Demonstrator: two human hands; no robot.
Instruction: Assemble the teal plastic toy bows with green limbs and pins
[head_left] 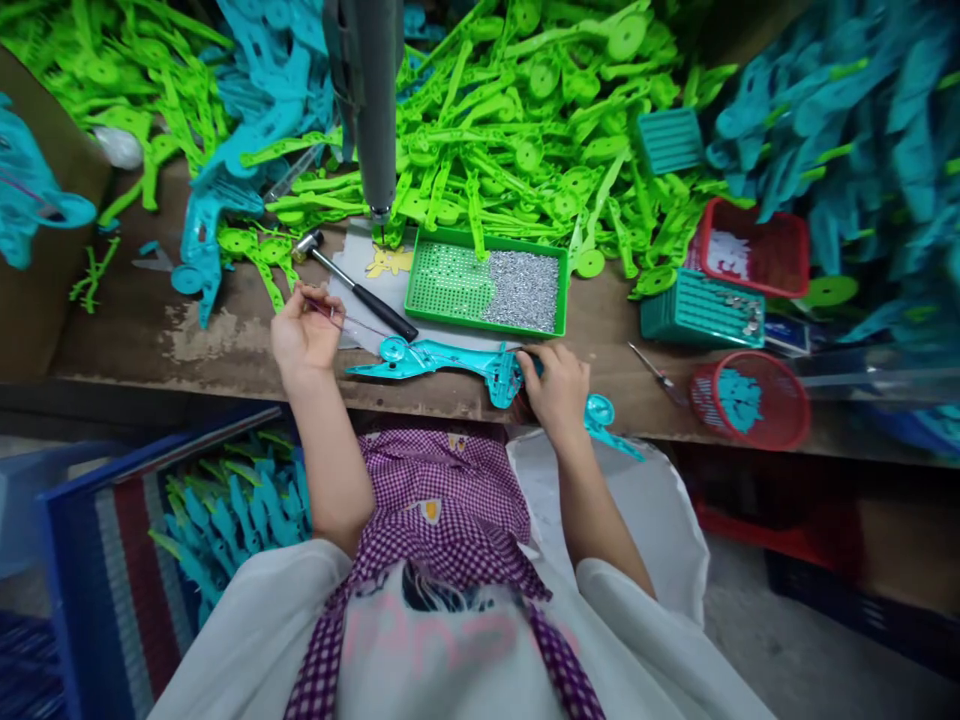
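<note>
My left hand (pixel 306 335) is raised over the table's front edge, palm up, fingers curled round a thin reddish cord. The cord seems to run rightward toward a long blue plastic part (pixel 446 357), which lies along the front edge with a round disc near its left end. My right hand (pixel 556 388) grips the right end of this part; its fingertips are partly hidden. Beyond the part lie a hammer (pixel 364 292) with a black handle and a green tray (pixel 487 325) holding small silvery pieces. Another blue piece (pixel 611 425) pokes out beside my right wrist.
A grey machine post (pixel 375 110) comes down over the table. Bright green plastic parts (pixel 525 130) are heaped behind. At right stand a red basket (pixel 787 405), a teal basket (pixel 675 318) and a screwdriver-like tool (pixel 658 375). A blue-framed crate (pixel 127 560) sits at lower left.
</note>
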